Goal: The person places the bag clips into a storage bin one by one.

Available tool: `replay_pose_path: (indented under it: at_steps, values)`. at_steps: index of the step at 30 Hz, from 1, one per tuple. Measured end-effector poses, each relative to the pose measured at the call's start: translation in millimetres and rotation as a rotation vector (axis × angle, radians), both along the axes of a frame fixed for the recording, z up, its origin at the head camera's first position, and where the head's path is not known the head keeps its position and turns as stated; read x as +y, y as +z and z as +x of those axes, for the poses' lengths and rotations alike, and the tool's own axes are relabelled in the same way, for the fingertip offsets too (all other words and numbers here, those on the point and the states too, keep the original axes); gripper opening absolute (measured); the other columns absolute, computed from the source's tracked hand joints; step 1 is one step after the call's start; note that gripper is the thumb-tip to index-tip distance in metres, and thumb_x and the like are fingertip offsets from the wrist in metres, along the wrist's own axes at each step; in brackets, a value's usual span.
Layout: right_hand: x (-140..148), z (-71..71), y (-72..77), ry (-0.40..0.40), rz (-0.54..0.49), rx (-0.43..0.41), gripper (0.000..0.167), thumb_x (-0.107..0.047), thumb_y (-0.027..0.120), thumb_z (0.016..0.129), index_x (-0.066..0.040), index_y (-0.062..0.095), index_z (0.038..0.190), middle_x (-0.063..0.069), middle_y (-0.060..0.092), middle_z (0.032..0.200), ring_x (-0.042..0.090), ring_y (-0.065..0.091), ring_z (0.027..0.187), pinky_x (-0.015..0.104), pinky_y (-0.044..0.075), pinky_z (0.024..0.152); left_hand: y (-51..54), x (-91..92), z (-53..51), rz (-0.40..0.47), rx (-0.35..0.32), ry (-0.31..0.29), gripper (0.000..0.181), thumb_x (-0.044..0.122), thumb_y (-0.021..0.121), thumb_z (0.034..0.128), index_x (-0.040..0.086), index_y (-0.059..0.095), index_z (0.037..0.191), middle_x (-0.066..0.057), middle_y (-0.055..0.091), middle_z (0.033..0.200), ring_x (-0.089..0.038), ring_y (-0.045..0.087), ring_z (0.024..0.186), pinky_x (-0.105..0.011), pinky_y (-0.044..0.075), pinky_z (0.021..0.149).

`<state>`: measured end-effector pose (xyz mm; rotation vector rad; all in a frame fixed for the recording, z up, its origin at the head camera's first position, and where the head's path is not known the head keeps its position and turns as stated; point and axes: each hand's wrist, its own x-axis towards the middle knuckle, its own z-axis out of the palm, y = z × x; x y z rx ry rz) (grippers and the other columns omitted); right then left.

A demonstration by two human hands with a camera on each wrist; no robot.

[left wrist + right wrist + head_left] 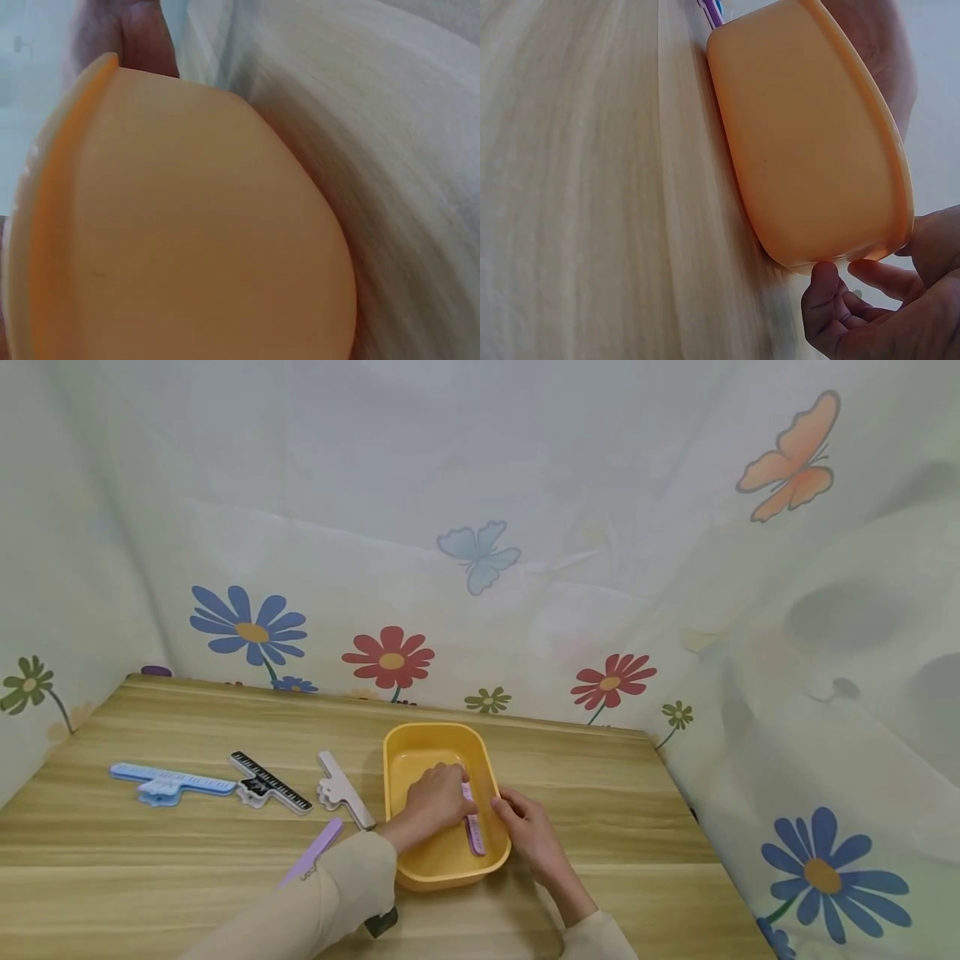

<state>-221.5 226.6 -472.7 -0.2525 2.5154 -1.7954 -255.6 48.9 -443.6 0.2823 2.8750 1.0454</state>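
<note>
A yellow plastic basin (442, 881) with rounded corners stands on the wooden table. My left hand (438, 795) reaches down inside it, fingers curled at a pink-purple long-bar clip (476, 833) near the right wall; the fingertips are partly hidden. At the right rim, my right hand (531, 831) grips the basin with the thumb over the edge and the fingers outside. In the right wrist view, the fingers of the right hand (885, 307) touch the end of the basin (802, 142). The basin's outer wall (202, 217) fills most of the left wrist view.
Left of the basin lie a blue long-bar clip (172, 781), a black one with piano keys (270, 783) and a white one (345, 789). A purple bar (318, 850) is partly under the left sleeve. Flowered cloth (480, 635) hangs behind the table.
</note>
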Motion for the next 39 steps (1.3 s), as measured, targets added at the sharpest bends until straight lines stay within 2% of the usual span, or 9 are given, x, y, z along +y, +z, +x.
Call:
replay_pose_path:
  at_steps: [5, 11, 15, 25, 27, 30, 32, 34, 39]
  values:
    - [-1, -0.2, 0.8, -0.013, 0.010, -0.002, 0.038, -0.015, 0.054, 0.108, 0.008, 0.060, 0.138, 0.026, 0.064, 0.131, 0.036, 0.064, 0.116, 0.050, 0.056, 0.095, 3.2, -2.7, 1.5, 0.068, 0.007, 0.003, 0.038, 0.021, 0.082, 0.0873, 0.000, 0.071, 0.118, -0.011, 0.069, 0.107, -0.023, 0.061, 0.089, -0.045, 0.054, 0.077]
    - [-1, -0.2, -0.1, -0.020, 0.026, -0.015, 0.039, -0.017, 0.055, 0.108, 0.008, 0.060, 0.138, 0.026, 0.064, 0.132, 0.037, 0.064, 0.117, 0.050, 0.056, 0.095, 3.5, -7.4, 5.8, 0.210, 0.051, -0.043, 0.035, 0.017, 0.077, 0.0930, -0.001, 0.068, 0.122, -0.014, 0.066, 0.115, -0.026, 0.062, 0.101, -0.046, 0.053, 0.093]
    - [-1, -0.5, -0.8, -0.023, 0.033, -0.016, 0.039, -0.017, 0.055, 0.108, 0.008, 0.060, 0.138, 0.026, 0.064, 0.132, 0.036, 0.064, 0.117, 0.049, 0.056, 0.096, 6.9, -11.1, 8.6, 0.277, 0.084, -0.063, 0.035, 0.014, 0.076, 0.0938, -0.002, 0.068, 0.124, -0.015, 0.066, 0.116, -0.025, 0.061, 0.097, -0.044, 0.053, 0.089]
    - [-1, -1.0, -0.5, -0.021, 0.016, -0.023, 0.037, -0.015, 0.053, 0.109, 0.008, 0.060, 0.137, 0.026, 0.064, 0.131, 0.035, 0.064, 0.115, 0.050, 0.055, 0.096, 20.3, -19.9, 12.2, 0.343, 0.121, -0.059, 0.042, 0.020, 0.073, 0.0970, -0.001, 0.064, 0.133, -0.013, 0.065, 0.127, -0.025, 0.064, 0.105, -0.039, 0.055, 0.086]
    - [-4, 3.5, 8.9, -0.016, 0.016, -0.030, 0.038, -0.014, 0.053, 0.109, 0.010, 0.059, 0.137, 0.028, 0.063, 0.132, 0.039, 0.063, 0.116, 0.053, 0.054, 0.097, 23.1, -22.2, 12.8, 0.355, 0.127, -0.058, 0.044, 0.022, 0.073, 0.0974, 0.000, 0.063, 0.134, -0.012, 0.065, 0.128, -0.024, 0.064, 0.105, -0.038, 0.056, 0.085]
    - [-4, 4.3, 10.4, -0.012, 0.028, -0.032, 0.038, -0.012, 0.052, 0.109, 0.012, 0.057, 0.138, 0.031, 0.061, 0.132, 0.042, 0.062, 0.116, 0.056, 0.054, 0.097, 26.8, -26.0, 13.9, 0.374, 0.135, -0.054, 0.044, 0.022, 0.073, 0.0977, 0.001, 0.063, 0.135, -0.012, 0.065, 0.130, -0.023, 0.065, 0.106, -0.038, 0.057, 0.086]
    - [-5, 4.6, 10.3, -0.012, 0.036, -0.028, 0.038, -0.012, 0.052, 0.109, 0.012, 0.057, 0.138, 0.032, 0.061, 0.132, 0.043, 0.062, 0.116, 0.057, 0.054, 0.096, 29.3, -28.9, 14.8, 0.380, 0.139, -0.045, 0.044, 0.023, 0.073, 0.0977, 0.003, 0.063, 0.135, -0.011, 0.065, 0.130, -0.023, 0.065, 0.106, -0.039, 0.057, 0.087]
    - [-2, 0.7, 1.6, -0.017, 0.035, -0.023, 0.039, -0.014, 0.052, 0.109, 0.011, 0.057, 0.139, 0.030, 0.062, 0.133, 0.040, 0.063, 0.116, 0.055, 0.055, 0.095, 31.6, -32.1, 15.6, 0.392, 0.140, -0.036, 0.044, 0.023, 0.073, 0.0976, 0.003, 0.063, 0.136, -0.011, 0.065, 0.130, -0.023, 0.066, 0.107, -0.040, 0.057, 0.088]
    - [-2, 0.6, 0.2, -0.024, 0.016, -0.020, 0.041, -0.017, 0.054, 0.109, 0.009, 0.057, 0.140, 0.028, 0.062, 0.135, 0.038, 0.063, 0.118, 0.052, 0.054, 0.097, 36.6, -43.2, 17.7, 0.420, 0.149, -0.029, 0.045, 0.021, 0.073, 0.0977, 0.002, 0.062, 0.137, -0.014, 0.065, 0.131, -0.026, 0.066, 0.108, -0.040, 0.058, 0.087]
